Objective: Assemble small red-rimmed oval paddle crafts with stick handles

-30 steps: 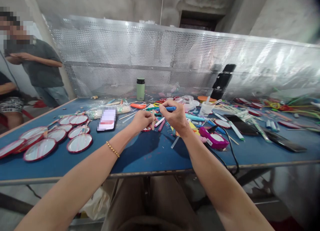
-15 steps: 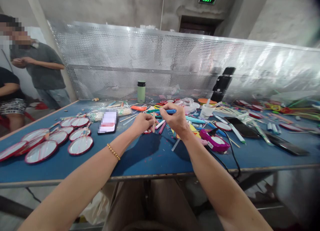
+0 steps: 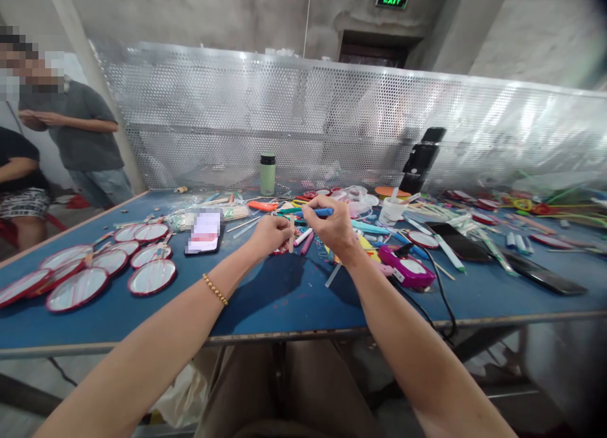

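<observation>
My left hand (image 3: 272, 236) is closed in a pinch on a small flat wooden stick (image 3: 291, 236), which stands roughly upright at the fingertips. My right hand (image 3: 336, 226) grips a blue marker (image 3: 324, 212), its front end pointing left towards the stick. Both hands are over the middle of the blue table, close together but apart. Just below and between them lie a pink-purple marker (image 3: 307, 243) and other pens. A magenta device (image 3: 408, 267) with a black cable sits right of my right wrist.
Several round red-rimmed discs (image 3: 152, 277) lie at the left, beside a lit phone (image 3: 203, 232). A green bottle (image 3: 267, 174) stands at the back, a white cup (image 3: 392, 210) right of it. Dark phones (image 3: 459, 241) and sticks clutter the right. A perforated metal screen (image 3: 227, 109) borders the table.
My hands and what they hold stay almost in the same place. The view shifts very slightly, and the person at the left moves their hands a little.
</observation>
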Demonstrator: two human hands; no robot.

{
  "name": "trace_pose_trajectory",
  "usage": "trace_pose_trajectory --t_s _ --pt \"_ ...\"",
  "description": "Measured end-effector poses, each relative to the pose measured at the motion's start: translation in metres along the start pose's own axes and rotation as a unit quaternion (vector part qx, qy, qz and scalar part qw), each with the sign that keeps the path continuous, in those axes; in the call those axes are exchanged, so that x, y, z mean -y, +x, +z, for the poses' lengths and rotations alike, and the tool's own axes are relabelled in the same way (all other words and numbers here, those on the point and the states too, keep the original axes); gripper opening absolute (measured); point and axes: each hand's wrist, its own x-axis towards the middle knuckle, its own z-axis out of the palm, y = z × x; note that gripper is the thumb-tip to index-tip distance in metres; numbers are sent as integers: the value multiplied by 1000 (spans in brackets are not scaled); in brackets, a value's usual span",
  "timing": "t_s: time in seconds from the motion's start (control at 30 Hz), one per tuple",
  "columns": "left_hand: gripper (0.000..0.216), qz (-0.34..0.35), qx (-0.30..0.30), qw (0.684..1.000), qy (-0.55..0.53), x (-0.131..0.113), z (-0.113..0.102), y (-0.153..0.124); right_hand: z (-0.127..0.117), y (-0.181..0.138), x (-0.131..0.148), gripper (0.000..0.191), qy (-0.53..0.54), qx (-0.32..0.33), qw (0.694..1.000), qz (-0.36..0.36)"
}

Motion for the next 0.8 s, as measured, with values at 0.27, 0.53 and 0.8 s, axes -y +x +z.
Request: trace_pose_trajectory --t_s 0.27,0.53,0.8 --pt "22 0 5 1000 3 3 0 2 0 0 1 19 0 0 1000 4" --pt "21 0 12 1000 12 3 0 1 0 -2 -1 19 -8 6 1000 5" --pt "23 0 7 1000 14 3 1 1 1 -2 1 19 3 8 1000 8"
